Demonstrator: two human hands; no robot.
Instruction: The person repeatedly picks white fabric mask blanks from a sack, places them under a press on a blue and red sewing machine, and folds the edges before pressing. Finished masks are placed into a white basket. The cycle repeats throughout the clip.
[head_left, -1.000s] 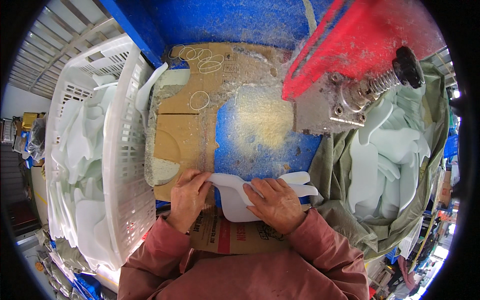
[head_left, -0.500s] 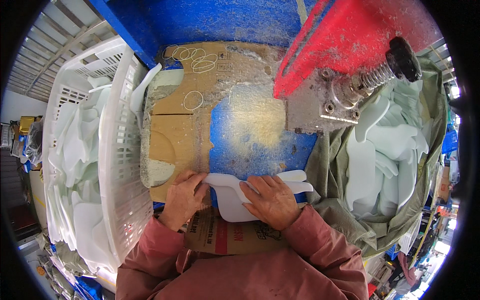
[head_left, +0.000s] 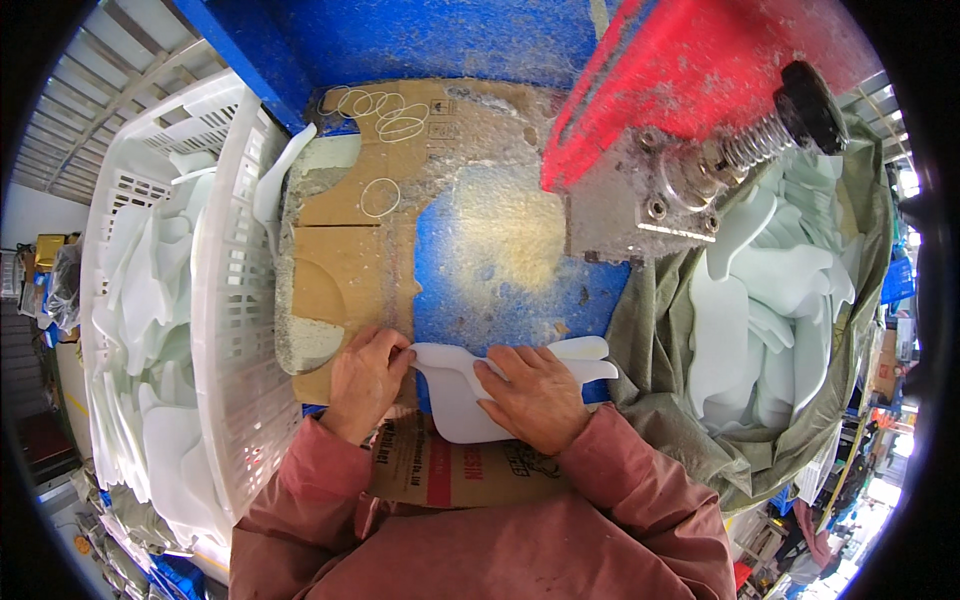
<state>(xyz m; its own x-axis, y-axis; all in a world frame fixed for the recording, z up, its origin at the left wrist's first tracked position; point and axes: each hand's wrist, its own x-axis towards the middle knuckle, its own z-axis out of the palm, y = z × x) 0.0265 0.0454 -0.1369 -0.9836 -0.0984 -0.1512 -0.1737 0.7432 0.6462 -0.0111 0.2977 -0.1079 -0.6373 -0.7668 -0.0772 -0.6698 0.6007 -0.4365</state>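
Note:
A stack of white, smooth, curved flat pieces (head_left: 465, 410) lies across the near edge of the work surface, its narrow ends fanned out to the right. My left hand (head_left: 368, 380) pinches the left tip of the top piece between thumb and fingers. Across the middle of the stack lies my right hand (head_left: 535, 395), its fingers curled over the upper side and its thumb on the white face. The undersides of the pieces are hidden, and I cannot tell their material.
A white slatted crate (head_left: 235, 300) full of similar pieces stands on the left. To the right, an olive sack (head_left: 650, 345) holds more. A red machine head with a metal block (head_left: 620, 200) overhangs the dusty blue surface (head_left: 450, 320). Thin white rings (head_left: 380, 198) lie on the cardboard (head_left: 335, 245).
The whole view has shifted slightly. Both hands keep nearly the same hold on the white pieces; the left fingertips have drawn a little closer together at the tip.

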